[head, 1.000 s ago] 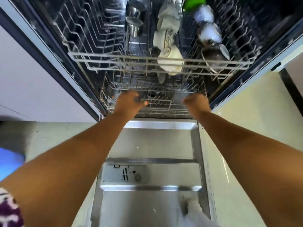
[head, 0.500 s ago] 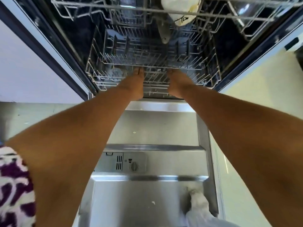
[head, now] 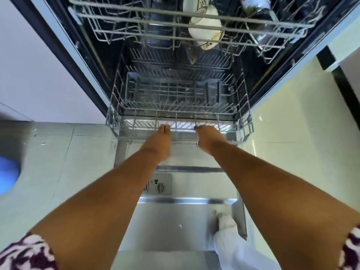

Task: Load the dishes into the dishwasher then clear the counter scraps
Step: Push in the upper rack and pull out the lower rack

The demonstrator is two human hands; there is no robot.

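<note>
The dishwasher stands open with its steel door [head: 175, 221] folded down flat in front of me. The lower rack [head: 247, 123], a bare grey wire basket, sticks out over the door's inner edge. My left hand [head: 157, 142] and my right hand [head: 209, 139] both grip its front wire, fingers hooked over it, about a hand's width apart. A grey cutlery basket [head: 171, 90] sits inside the lower rack. The upper rack [head: 136, 26] above holds a white patterned cup [head: 204, 30] and a dark glass [head: 259, 8].
The detergent dispenser [head: 160, 187] is set in the door between my forearms. White fabric [head: 229, 242] lies over the door's near right corner. A pale cabinet panel [head: 39, 65] flanks the left side, with tiled floor on both sides and a blue object [head: 7, 176] at the left edge.
Both hands have come closer together on the lower rack's front wire, and the rack has slid out toward me onto the door. My view has dropped from the upper rack to the lower one.
</note>
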